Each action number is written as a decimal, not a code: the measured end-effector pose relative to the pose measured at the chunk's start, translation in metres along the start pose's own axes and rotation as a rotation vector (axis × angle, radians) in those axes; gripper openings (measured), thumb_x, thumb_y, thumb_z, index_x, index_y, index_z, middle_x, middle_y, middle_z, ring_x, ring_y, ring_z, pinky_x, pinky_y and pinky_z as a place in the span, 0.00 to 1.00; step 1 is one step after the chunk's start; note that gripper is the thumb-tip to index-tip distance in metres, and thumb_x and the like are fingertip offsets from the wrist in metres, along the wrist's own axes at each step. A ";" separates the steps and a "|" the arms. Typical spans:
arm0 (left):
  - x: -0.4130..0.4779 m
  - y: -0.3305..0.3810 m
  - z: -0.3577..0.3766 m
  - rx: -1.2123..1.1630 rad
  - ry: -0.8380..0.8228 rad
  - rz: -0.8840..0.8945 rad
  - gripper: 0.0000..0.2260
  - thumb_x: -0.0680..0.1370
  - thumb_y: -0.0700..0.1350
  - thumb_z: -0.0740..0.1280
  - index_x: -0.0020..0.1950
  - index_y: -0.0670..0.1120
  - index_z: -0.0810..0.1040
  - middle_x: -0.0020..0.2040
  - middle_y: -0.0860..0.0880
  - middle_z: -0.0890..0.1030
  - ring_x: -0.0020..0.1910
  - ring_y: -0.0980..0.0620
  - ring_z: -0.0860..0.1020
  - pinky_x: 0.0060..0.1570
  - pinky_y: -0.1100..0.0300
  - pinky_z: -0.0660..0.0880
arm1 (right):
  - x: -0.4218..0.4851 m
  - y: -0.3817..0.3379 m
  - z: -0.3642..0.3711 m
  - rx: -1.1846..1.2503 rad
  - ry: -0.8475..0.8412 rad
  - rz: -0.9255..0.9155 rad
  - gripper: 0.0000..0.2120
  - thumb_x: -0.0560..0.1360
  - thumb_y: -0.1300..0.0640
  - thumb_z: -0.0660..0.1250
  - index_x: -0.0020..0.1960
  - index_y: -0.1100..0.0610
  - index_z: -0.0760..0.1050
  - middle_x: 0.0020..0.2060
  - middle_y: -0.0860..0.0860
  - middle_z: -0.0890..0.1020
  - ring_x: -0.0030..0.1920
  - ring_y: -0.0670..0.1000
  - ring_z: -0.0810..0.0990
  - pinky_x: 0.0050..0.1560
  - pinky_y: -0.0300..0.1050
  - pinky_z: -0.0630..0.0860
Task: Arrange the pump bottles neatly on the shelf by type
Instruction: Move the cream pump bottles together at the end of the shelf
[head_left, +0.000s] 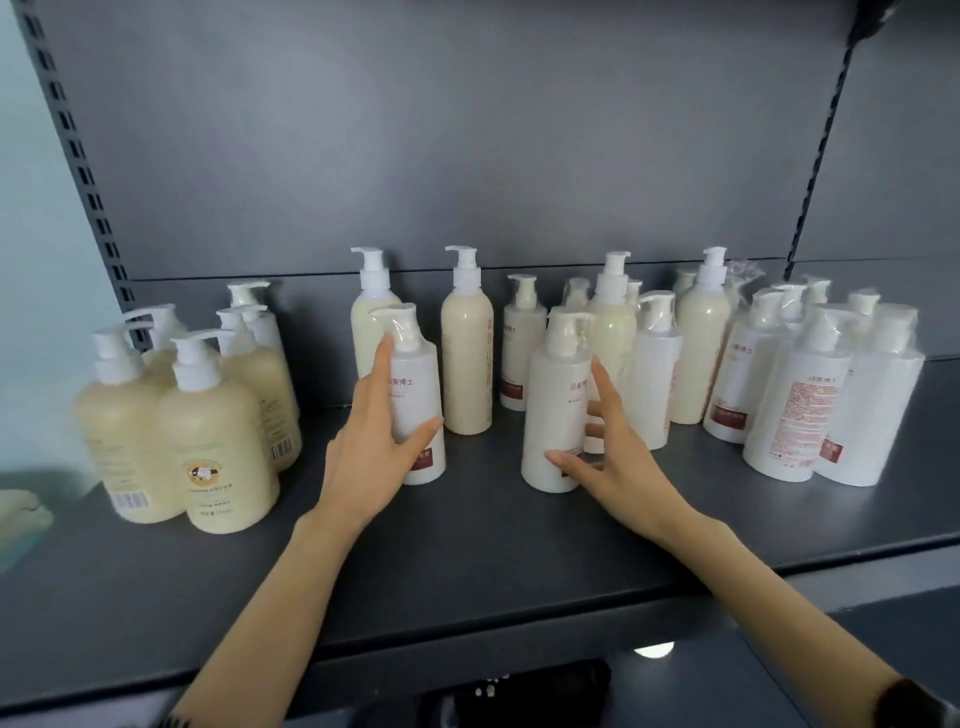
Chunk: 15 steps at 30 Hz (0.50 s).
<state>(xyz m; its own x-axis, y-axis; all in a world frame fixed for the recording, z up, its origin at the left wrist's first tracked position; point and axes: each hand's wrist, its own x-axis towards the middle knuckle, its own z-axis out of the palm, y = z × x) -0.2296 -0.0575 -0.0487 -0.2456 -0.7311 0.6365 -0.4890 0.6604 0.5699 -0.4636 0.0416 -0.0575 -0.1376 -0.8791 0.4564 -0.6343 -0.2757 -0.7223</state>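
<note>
Shelf of dark grey metal (467, 545) carries every bottle upright, long axis vertical, pump head on top.

Left hand (369, 452) grips a white cylindrical plastic pump bottle (418, 395) with a dark red band at its foot. The bottle stands front centre-left, base on the shelf. Fingers are partly closed round it: the index finger (383, 358) runs straight up the bottle's left side and the thumb crosses the lower front. Its spout points left.

Right hand (623, 462) grips a second white film-wrapped pump bottle (553, 415), front centre, base on the shelf, apart from the first. The thumb lies on the lower front, the index finger runs up the right side, and the other fingers curl behind. Spout direction cannot be told through the wrap.

Squat cream pump bottles (213, 441) stand bunched at the far left of the shelf.

Tall slim cream pump bottles (467, 364) stand along the back, spaced apart, spouts to the left; one is just behind the left-hand bottle.

White wrapped pump bottles (795, 405) crowd the right end, touching one another, some labels turned sideways.
</note>
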 end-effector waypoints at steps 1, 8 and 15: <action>0.000 -0.001 0.000 -0.004 -0.002 0.005 0.42 0.75 0.52 0.68 0.70 0.69 0.35 0.69 0.52 0.64 0.63 0.50 0.71 0.53 0.48 0.72 | 0.004 -0.004 0.007 0.008 -0.011 -0.010 0.45 0.74 0.56 0.70 0.68 0.30 0.38 0.64 0.34 0.65 0.62 0.32 0.68 0.56 0.23 0.68; -0.001 -0.004 -0.002 -0.025 -0.009 0.043 0.40 0.76 0.52 0.66 0.70 0.69 0.36 0.69 0.51 0.62 0.62 0.50 0.71 0.53 0.50 0.73 | 0.036 -0.016 0.054 -0.055 -0.048 -0.065 0.48 0.74 0.53 0.69 0.72 0.35 0.32 0.75 0.47 0.57 0.72 0.49 0.63 0.71 0.56 0.65; 0.000 -0.008 -0.001 -0.043 0.008 0.042 0.38 0.77 0.53 0.65 0.66 0.71 0.35 0.70 0.52 0.62 0.62 0.56 0.68 0.52 0.55 0.71 | 0.057 -0.014 0.074 0.004 -0.068 -0.076 0.45 0.74 0.52 0.69 0.74 0.35 0.37 0.73 0.48 0.62 0.69 0.51 0.68 0.68 0.58 0.67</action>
<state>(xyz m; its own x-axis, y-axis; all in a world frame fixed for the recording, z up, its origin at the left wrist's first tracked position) -0.2248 -0.0629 -0.0528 -0.2588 -0.7013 0.6642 -0.4418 0.6975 0.5642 -0.4062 -0.0332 -0.0599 -0.0368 -0.8800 0.4735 -0.6376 -0.3442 -0.6892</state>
